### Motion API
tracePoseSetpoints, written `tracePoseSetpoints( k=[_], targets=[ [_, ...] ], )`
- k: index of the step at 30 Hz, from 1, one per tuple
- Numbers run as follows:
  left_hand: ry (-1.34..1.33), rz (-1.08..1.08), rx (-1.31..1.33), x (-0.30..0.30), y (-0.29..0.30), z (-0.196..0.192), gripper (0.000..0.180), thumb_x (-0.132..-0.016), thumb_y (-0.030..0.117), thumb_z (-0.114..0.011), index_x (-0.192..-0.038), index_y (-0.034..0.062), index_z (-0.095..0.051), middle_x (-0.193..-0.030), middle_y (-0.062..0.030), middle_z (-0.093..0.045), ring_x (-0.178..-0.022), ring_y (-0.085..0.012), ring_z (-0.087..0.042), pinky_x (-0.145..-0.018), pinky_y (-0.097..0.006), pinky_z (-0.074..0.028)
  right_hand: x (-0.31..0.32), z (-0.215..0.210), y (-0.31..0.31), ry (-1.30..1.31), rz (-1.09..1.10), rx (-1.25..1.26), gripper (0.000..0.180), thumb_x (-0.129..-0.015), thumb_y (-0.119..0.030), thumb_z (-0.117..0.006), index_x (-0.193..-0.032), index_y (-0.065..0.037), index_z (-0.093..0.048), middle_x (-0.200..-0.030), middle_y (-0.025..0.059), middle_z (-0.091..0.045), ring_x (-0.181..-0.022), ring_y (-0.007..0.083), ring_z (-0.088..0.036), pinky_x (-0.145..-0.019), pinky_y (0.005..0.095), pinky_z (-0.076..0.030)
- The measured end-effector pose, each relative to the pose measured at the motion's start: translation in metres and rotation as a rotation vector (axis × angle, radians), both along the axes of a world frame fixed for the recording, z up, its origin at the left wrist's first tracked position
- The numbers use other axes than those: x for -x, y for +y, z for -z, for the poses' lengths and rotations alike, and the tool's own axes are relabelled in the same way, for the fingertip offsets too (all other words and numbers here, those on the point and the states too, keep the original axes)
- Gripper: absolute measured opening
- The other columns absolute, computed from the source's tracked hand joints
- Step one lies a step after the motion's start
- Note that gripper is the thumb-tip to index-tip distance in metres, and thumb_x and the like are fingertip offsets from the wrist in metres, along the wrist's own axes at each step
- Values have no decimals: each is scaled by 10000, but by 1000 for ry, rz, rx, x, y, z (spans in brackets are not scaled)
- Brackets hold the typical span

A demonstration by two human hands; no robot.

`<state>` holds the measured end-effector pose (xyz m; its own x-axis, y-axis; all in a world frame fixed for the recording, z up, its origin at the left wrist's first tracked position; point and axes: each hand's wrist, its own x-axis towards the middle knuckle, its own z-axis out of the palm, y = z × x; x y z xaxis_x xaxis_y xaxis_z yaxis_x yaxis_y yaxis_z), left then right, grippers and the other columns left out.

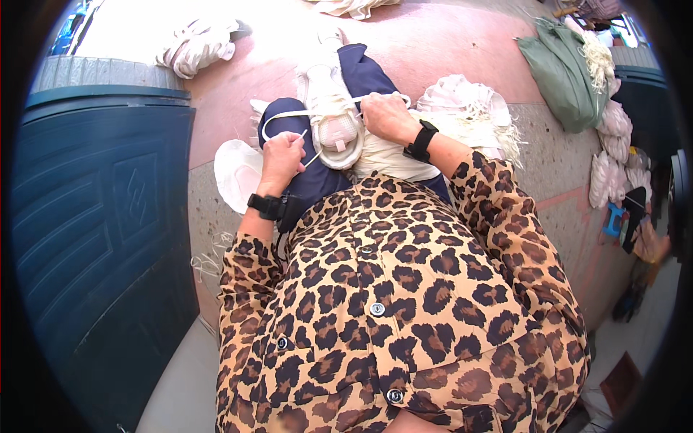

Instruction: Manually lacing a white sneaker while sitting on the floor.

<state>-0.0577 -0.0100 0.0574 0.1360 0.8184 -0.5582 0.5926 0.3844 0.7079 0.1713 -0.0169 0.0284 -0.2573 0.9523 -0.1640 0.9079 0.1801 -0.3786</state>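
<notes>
A white and cream lace-up shoe (336, 131) with a pale pink patch lies between my thighs in dark blue trousers (281, 115). A flat white shoelace (289, 113) stretches across it in a loose loop. My left hand (282, 160), at the shoe's left side, is closed in a pinch on a lace end that pokes out past the fingertips. On the other side, my right hand (388, 117) is closed around the lace, with a small loop showing beyond its knuckles. Both hands are apart from the shoe's body. Its far end is washed out by glare.
Bundles of white shoe pieces (462, 101) lie by my right leg, with another bundle (198, 47) at the far left. A white oval piece (237, 173) lies left of my leg. A green sack (567, 76) stands at the far right. A blue door (101, 209) borders the left.
</notes>
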Motion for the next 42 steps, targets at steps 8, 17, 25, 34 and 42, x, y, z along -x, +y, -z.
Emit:
tracePoseSetpoints(
  k=[8,17,25,34,42],
  targets=[
    [324,253,-337,-7,3,16,197,-761,141,-490,-787,30,-650,-690,-207,-606,-636,-300,-618,-614,-385,-495,7,6,-5,25,136,-80,158,-738,-129,-476,-731,-11,-581,-710,151,-597,-644,290,-596,-632,423,-407],
    [579,727,-584,-28,7,-3,132,-754,106,-500,-710,50,-611,-692,-160,-611,-674,-309,-621,-582,-387,-506,6,1,-2,1,-159,-153,100,-711,-100,-492,-711,-50,-579,-649,116,-592,-607,266,-584,-619,406,-386],
    [584,605,-579,-27,5,3,128,-787,124,-494,-749,16,-552,-732,-152,-582,-678,-319,-605,-574,-390,-492,6,-16,-7,-78,-145,-231,87,-719,-145,-544,-748,-91,-605,-754,64,-580,-756,203,-541,-678,369,-348],
    [363,315,-649,-30,2,14,101,-778,88,-488,-844,29,-536,-777,-170,-583,-708,-364,-583,-612,-420,-477,3,-4,1,121,1,-251,102,-671,-66,-556,-767,-65,-592,-754,66,-567,-795,239,-528,-675,332,-403],
    [611,862,-813,-30,3,-2,38,-722,59,-523,-751,58,-548,-794,-84,-542,-682,-228,-611,-524,-338,-499,21,-27,6,-350,-334,-180,100,-704,-118,-518,-693,-97,-615,-777,37,-540,-839,186,-488,-704,338,-348]
  ],
)
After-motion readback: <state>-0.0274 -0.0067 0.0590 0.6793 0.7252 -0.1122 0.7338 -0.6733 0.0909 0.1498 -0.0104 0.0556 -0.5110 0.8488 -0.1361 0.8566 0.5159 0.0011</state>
